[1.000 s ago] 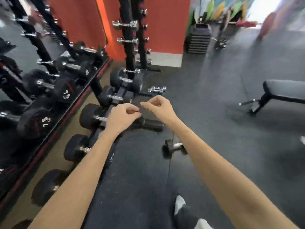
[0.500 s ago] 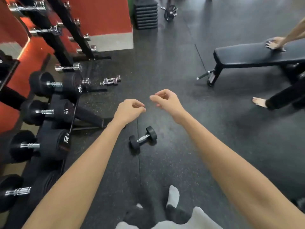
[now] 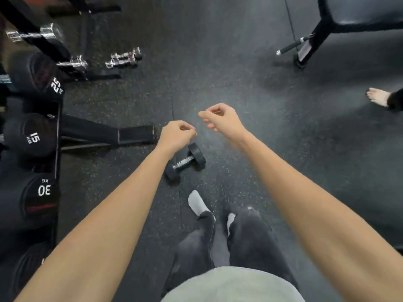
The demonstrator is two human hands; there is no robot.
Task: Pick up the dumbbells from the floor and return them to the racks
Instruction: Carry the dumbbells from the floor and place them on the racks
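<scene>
Lying on the dark floor (image 3: pixel 218 62) at the frame's centre is a small black dumbbell (image 3: pixel 185 161), just below my left hand (image 3: pixel 175 135). My left hand and right hand (image 3: pixel 222 119) hover above it, fingers loosely curled, holding nothing. A chrome dumbbell (image 3: pixel 123 58) lies at upper left, near the rack (image 3: pixel 57 131) with weights marked 25, 15 and 30.

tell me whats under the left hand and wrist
The small black dumbbell lies on the rubber floor below the left hand. Its chrome handle and far head show; the wrist covers part of the near head. The hand holds nothing.
</scene>
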